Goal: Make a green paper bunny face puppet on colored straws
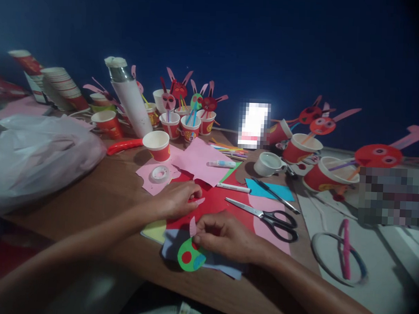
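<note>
My right hand [227, 236] is closed, thumb and forefinger pinching the edge of a round green paper face [190, 263] with red and blue spots. A small pink paper strip [192, 226] stands up at those fingertips; whether it is stuck to the face I cannot tell. My left hand [178, 199], its fingers curled, pinches another small pink paper piece [200, 201] over the red paper [212, 199]. Black-handled scissors [262, 215] lie just right of my hands. A roll of tape [159, 174] rests on pink paper behind my left hand.
Several paper cups with rabbit-like paper faces [196, 102] on straws stand at the back. A white flask [128, 98], a white plastic bag [39, 163] and a red-handled tool [125, 146] are at left. A mug [269, 164], pen [277, 195] and glue stick [221, 164] lie beyond my hands.
</note>
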{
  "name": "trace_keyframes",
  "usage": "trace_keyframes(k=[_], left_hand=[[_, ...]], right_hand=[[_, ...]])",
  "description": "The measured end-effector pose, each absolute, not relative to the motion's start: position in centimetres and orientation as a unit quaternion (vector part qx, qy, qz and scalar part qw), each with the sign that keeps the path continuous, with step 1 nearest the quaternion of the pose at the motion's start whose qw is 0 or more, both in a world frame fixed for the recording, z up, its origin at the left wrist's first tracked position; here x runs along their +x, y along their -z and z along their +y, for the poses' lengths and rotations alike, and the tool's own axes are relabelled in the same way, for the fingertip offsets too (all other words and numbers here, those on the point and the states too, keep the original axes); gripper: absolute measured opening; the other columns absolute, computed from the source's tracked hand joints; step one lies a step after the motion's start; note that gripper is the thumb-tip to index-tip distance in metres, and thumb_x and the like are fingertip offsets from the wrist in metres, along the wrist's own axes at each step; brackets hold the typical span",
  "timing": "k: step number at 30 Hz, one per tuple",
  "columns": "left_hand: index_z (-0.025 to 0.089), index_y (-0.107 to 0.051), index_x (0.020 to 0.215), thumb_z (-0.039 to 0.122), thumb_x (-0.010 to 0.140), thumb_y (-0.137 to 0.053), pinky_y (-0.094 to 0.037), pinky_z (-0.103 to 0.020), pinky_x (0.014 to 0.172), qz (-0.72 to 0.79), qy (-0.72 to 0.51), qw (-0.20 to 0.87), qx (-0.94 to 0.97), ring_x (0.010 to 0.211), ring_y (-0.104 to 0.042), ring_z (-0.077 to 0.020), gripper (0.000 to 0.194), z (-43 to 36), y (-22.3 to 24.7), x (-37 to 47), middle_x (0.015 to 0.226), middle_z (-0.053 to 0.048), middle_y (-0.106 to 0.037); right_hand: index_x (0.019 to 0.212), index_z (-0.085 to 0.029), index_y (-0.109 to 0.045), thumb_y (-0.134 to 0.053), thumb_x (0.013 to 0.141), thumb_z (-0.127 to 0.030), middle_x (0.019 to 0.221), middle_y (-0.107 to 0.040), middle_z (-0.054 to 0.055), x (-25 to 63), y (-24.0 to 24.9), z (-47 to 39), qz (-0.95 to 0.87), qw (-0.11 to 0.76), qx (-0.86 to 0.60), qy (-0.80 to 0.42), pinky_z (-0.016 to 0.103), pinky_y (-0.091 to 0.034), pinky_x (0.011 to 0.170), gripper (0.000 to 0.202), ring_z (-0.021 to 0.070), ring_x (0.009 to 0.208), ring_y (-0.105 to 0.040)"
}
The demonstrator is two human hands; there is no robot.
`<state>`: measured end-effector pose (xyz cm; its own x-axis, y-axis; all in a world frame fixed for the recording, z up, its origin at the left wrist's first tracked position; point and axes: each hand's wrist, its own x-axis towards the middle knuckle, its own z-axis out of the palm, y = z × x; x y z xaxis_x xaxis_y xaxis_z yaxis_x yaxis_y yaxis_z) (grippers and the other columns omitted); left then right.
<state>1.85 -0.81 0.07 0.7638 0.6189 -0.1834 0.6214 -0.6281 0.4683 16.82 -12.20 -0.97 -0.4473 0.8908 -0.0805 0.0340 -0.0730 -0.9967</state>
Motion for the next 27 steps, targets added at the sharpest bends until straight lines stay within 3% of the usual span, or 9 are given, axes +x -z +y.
trace_keyframes(k=[12, 16, 22, 27], left_hand=[[0.017, -0.055, 0.063, 0.015, 0.067, -0.053, -0.033, -0.023, 0.056, 0.337, -0.024, 0.290, 0.895, 0.061, -0.050, -0.0119, 0.005, -0.6, 0.4, 2.0, 0.068, 0.001, -0.057], [0.018, -0.055, 0.071, 0.018, 0.071, -0.051, -0.035, -0.022, 0.053, 0.353, -0.068, 0.323, 0.876, 0.058, -0.049, -0.0107, 0.004, -0.6, -0.3, 1.7, 0.067, 0.002, -0.056], [0.016, -0.051, 0.075, 0.025, 0.073, -0.059, -0.043, -0.021, 0.053, 0.377, -0.288, 0.556, 0.682, 0.052, -0.054, -0.0087, 0.012, -0.9, -1.2, 2.9, 0.059, 0.004, -0.057], [0.016, -0.050, 0.078, 0.027, 0.072, -0.065, -0.044, -0.018, 0.047, 0.380, -0.327, 0.662, 0.557, 0.048, -0.056, -0.0079, 0.019, -0.9, -0.9, 3.6, 0.060, 0.003, -0.062]], right_hand=[[0.069, -0.015, -0.054, -0.057, 0.083, -0.027, 0.064, -0.048, -0.004, 17.0, 1.0, -12.3, -0.589, 0.349, -0.398, -0.611, 0.019, -0.033, 0.053, 0.019, 0.0071, 0.058, -0.042], [0.069, -0.015, -0.054, -0.057, 0.083, -0.028, 0.060, -0.046, -0.005, 17.2, 0.9, -12.0, -0.582, 0.374, -0.433, -0.577, 0.019, -0.032, 0.051, 0.019, 0.0070, 0.055, -0.040], [0.071, -0.016, -0.056, -0.058, 0.079, -0.035, 0.065, -0.054, -0.002, 18.2, 0.8, -10.4, -0.480, 0.518, -0.541, -0.456, 0.021, -0.040, 0.057, 0.020, 0.0104, 0.060, -0.048], [0.069, -0.016, -0.057, -0.059, 0.078, -0.036, 0.064, -0.055, -0.001, 19.2, 1.0, -9.5, -0.446, 0.547, -0.582, -0.404, 0.023, -0.041, 0.059, 0.022, 0.0122, 0.062, -0.050]])
